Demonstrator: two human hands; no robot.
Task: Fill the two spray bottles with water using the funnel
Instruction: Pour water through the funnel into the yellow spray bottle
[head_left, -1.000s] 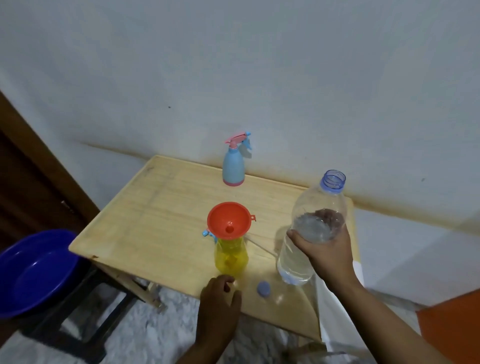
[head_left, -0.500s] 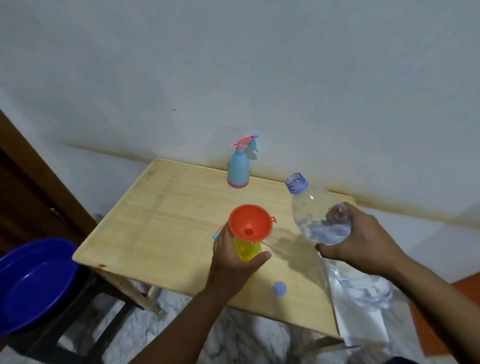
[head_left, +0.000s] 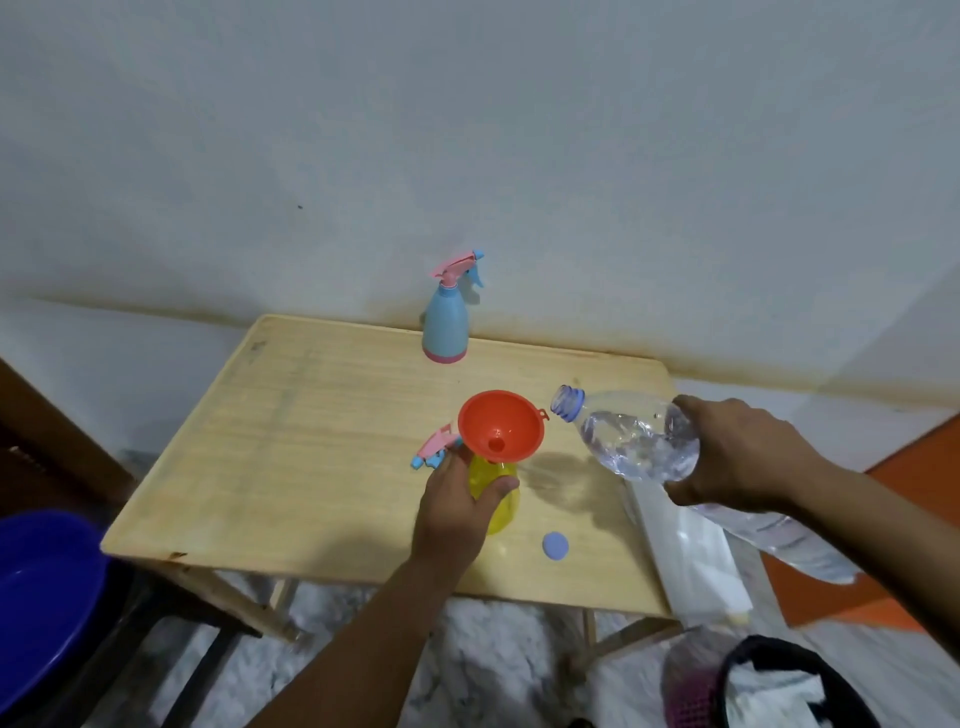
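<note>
An orange funnel (head_left: 501, 426) sits in the neck of a yellow spray bottle (head_left: 498, 499) that stands on the wooden table (head_left: 311, 441). My left hand (head_left: 457, 506) is wrapped around the yellow bottle just under the funnel. My right hand (head_left: 737, 452) holds a clear water bottle (head_left: 634, 441) tilted almost flat, its open mouth level with the funnel's right rim and just beside it. Water sits in the bottle's body; none is seen pouring. A blue spray bottle (head_left: 445, 325) with its pink trigger head on stands at the table's far edge.
A pink and blue trigger head (head_left: 434, 451) lies left of the funnel. A blue cap (head_left: 555, 545) lies near the front edge. A white cloth (head_left: 691, 561) hangs over the table's right side. A dark blue basin (head_left: 41, 587) is at lower left, a basket (head_left: 769, 686) at lower right.
My left hand came up from the table's front edge and gripped the yellow bottle. My right hand lifted the water bottle off the table and tipped it until its mouth reached the funnel's rim.
</note>
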